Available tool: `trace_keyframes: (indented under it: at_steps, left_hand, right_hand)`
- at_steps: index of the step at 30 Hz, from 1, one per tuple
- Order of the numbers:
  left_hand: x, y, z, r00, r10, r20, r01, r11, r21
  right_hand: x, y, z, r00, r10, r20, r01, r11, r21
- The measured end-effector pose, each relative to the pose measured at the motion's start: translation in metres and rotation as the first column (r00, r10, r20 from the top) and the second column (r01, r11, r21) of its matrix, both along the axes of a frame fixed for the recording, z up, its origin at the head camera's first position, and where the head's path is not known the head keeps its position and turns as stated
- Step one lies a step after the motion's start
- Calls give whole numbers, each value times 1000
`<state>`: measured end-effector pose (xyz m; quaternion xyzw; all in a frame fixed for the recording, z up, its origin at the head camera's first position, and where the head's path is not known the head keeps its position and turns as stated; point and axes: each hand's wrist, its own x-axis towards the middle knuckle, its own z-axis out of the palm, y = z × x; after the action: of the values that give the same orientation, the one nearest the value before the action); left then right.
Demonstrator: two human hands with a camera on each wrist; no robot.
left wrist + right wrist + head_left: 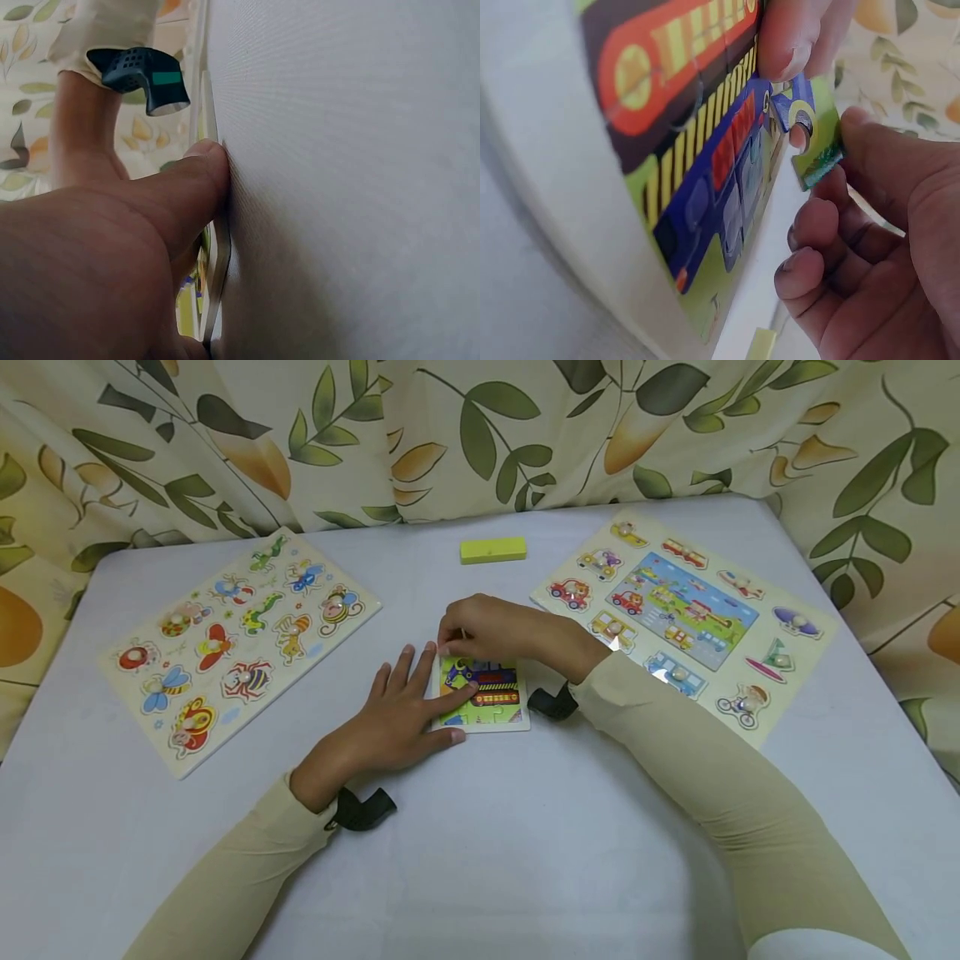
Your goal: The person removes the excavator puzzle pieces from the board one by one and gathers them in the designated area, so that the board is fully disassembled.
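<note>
A small jigsaw puzzle with a digger-like vehicle picture in a pale frame lies on the table in front of the person. The left hand rests with spread fingers at its left side, the index finger lying across the picture and the thumb at the lower left corner. Over the puzzle's upper left corner, the right hand pinches a jigsaw piece between thumb and fingers. That piece is green and blue with a yellow curve, tilted against the board in the right wrist view. The hand mostly hides it in the head view.
To the left lies a peg puzzle board with insect pieces. A second peg board with vehicle pieces lies to the right, partly under the right forearm. A yellow-green block sits at the back, before a leaf-patterned curtain.
</note>
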<state>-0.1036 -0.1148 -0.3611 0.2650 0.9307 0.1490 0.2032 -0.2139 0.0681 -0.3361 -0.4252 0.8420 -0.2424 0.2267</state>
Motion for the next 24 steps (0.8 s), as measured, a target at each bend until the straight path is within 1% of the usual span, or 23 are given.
trace_keyframes:
  at_steps: [10,18,24]
  left_hand:
    - [0,0,-1,1000,1,-9,-1,1000,8]
    - [0,1,-1,1000,8,-5,-8,1000,-5]
    - [0,1,0,1000,8,-3,-8,1000,-10]
  right_hand:
    - [3,8,4,999,16,48,-16,1000,3]
    - [3,11,3,1000,5,19,-5,1000,-21]
    - [4,11,4,997,28,71,-26,999,-32]
